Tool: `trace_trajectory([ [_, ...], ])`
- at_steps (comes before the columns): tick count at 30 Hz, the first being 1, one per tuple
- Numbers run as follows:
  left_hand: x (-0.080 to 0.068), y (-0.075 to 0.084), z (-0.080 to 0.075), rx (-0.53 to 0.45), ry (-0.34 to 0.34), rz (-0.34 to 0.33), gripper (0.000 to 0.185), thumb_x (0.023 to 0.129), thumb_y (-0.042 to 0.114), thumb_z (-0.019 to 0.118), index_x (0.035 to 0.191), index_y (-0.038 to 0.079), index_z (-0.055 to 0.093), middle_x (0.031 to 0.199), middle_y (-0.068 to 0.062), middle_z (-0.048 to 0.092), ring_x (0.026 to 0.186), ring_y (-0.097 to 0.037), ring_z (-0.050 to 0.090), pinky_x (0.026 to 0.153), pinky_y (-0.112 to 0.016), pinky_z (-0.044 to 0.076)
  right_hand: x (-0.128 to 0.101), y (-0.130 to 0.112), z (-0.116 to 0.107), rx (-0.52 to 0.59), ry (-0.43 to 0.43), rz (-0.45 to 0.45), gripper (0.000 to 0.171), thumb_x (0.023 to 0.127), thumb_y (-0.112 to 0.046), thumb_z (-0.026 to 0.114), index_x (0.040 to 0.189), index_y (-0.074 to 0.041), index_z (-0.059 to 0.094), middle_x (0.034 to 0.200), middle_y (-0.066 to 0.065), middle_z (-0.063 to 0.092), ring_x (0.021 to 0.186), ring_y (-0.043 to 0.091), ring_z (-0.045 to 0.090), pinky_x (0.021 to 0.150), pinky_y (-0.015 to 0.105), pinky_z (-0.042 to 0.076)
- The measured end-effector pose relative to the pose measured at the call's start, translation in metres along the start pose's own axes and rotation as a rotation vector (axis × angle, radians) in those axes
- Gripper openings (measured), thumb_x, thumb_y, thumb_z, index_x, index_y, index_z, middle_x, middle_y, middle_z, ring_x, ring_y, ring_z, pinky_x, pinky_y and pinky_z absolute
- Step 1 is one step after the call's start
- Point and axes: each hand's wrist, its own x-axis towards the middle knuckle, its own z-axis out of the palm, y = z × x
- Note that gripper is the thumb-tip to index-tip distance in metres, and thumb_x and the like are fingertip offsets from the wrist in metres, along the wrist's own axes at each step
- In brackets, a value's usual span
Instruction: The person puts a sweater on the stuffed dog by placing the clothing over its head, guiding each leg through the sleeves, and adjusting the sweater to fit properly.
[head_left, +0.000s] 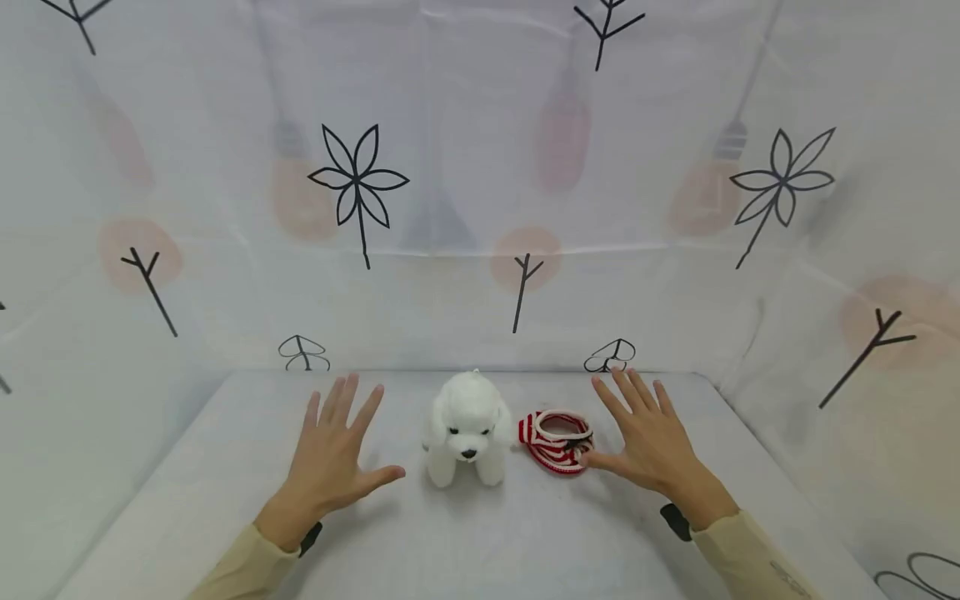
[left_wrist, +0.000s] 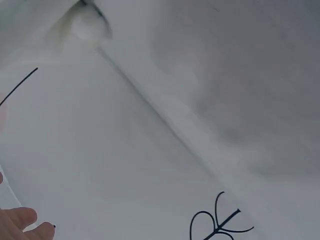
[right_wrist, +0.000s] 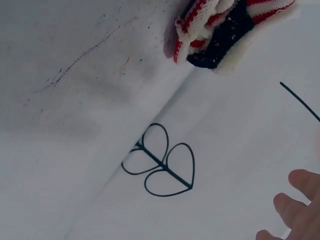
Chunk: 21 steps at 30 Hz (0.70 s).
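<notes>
A small white plush dog (head_left: 467, 427) sits upright in the middle of the white table (head_left: 225, 467), facing me. Just right of it lies a red-and-white striped knitted garment (head_left: 556, 437), seen also in the right wrist view (right_wrist: 220, 30). My left hand (head_left: 335, 450) lies flat with fingers spread, left of the dog and apart from it. My right hand (head_left: 645, 440) is spread flat too, its thumb tip at the garment's right edge. Only fingertips (left_wrist: 22, 222) show in the left wrist view and fingertips (right_wrist: 295, 210) in the right wrist view.
A white cloth backdrop (head_left: 480, 208) printed with black leaves and trees rises behind and on both sides of the table. The table's far edge (head_left: 465, 372) meets the cloth just behind the dog. Beige sleeves (head_left: 750, 554) cover both forearms.
</notes>
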Motion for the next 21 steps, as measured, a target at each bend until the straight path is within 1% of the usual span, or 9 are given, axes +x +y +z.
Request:
trace_trajectory([
  [4, 0.009, 0.012, -0.006, -0.115, 0.060, 0.041, 0.112, 0.068, 0.081, 0.056, 0.151, 0.014, 0.026, 0.154, -0.020, 0.019, 0.139, -0.039, 0.022, 0.106, -0.059, 0.023, 0.003, -0.004, -0.004, 0.036, 0.058, -0.046, 0.114, 0.065, -0.080, 0.061, 0.154, -0.022, 0.019, 0.156, 0.013, 0.022, 0.142, 0.034, 0.019, 0.111, 0.055, 0.015],
  [7, 0.021, 0.023, -0.013, -0.186, 0.105, 0.085, 0.109, 0.071, 0.079, 0.057, 0.152, 0.013, 0.025, 0.155, -0.019, 0.018, 0.139, -0.037, 0.024, 0.106, -0.056, 0.026, 0.005, -0.008, -0.008, 0.060, 0.095, -0.073, 0.112, 0.065, -0.076, 0.065, 0.153, -0.020, 0.022, 0.154, 0.013, 0.026, 0.142, 0.033, 0.020, 0.111, 0.053, 0.016],
  [9, 0.029, 0.031, -0.016, -0.220, 0.156, 0.126, 0.105, 0.073, 0.077, 0.056, 0.150, 0.011, 0.028, 0.155, -0.019, 0.020, 0.139, -0.037, 0.026, 0.106, -0.056, 0.027, 0.006, -0.011, -0.011, 0.078, 0.116, -0.087, 0.111, 0.065, -0.073, 0.068, 0.152, -0.018, 0.025, 0.154, 0.013, 0.027, 0.142, 0.033, 0.021, 0.111, 0.052, 0.016],
  [11, 0.037, 0.039, -0.018, -0.252, 0.226, 0.177, 0.101, 0.075, 0.075, 0.057, 0.147, 0.008, 0.034, 0.152, -0.021, 0.025, 0.136, -0.039, 0.030, 0.105, -0.057, 0.029, 0.006, -0.013, -0.014, 0.100, 0.133, -0.099, 0.108, 0.067, -0.070, 0.069, 0.151, -0.017, 0.028, 0.154, 0.012, 0.027, 0.142, 0.032, 0.020, 0.112, 0.051, 0.016],
  [14, 0.049, 0.052, -0.018, -0.297, 0.335, 0.249, 0.094, 0.077, 0.069, 0.062, 0.142, 0.004, 0.042, 0.148, -0.023, 0.032, 0.132, -0.042, 0.035, 0.103, -0.057, 0.031, 0.006, -0.016, -0.016, 0.128, 0.168, -0.116, 0.103, 0.070, -0.069, 0.068, 0.149, -0.015, 0.032, 0.154, 0.011, 0.028, 0.141, 0.032, 0.022, 0.113, 0.048, 0.016],
  [16, 0.056, 0.059, -0.018, -0.319, 0.378, 0.284, 0.090, 0.077, 0.065, 0.064, 0.139, 0.002, 0.045, 0.146, -0.024, 0.035, 0.131, -0.042, 0.037, 0.102, -0.058, 0.032, 0.005, -0.017, -0.016, 0.143, 0.190, -0.122, 0.099, 0.072, -0.070, 0.065, 0.148, -0.014, 0.035, 0.153, 0.011, 0.030, 0.140, 0.033, 0.025, 0.114, 0.045, 0.015],
  [18, 0.061, 0.067, -0.018, -0.331, 0.400, 0.318, 0.087, 0.079, 0.062, 0.065, 0.138, 0.001, 0.046, 0.145, -0.025, 0.036, 0.130, -0.042, 0.038, 0.101, -0.057, 0.034, 0.005, -0.017, -0.017, 0.152, 0.211, -0.129, 0.098, 0.072, -0.070, 0.065, 0.146, -0.013, 0.038, 0.152, 0.010, 0.032, 0.138, 0.034, 0.029, 0.114, 0.043, 0.016],
  [21, 0.068, 0.080, -0.019, -0.336, 0.407, 0.361, 0.084, 0.081, 0.059, 0.064, 0.137, 0.000, 0.046, 0.144, -0.025, 0.037, 0.130, -0.042, 0.039, 0.102, -0.055, 0.035, 0.005, -0.019, -0.019, 0.176, 0.225, -0.144, 0.096, 0.072, -0.067, 0.067, 0.145, -0.011, 0.040, 0.151, 0.010, 0.033, 0.135, 0.035, 0.032, 0.112, 0.044, 0.021],
])
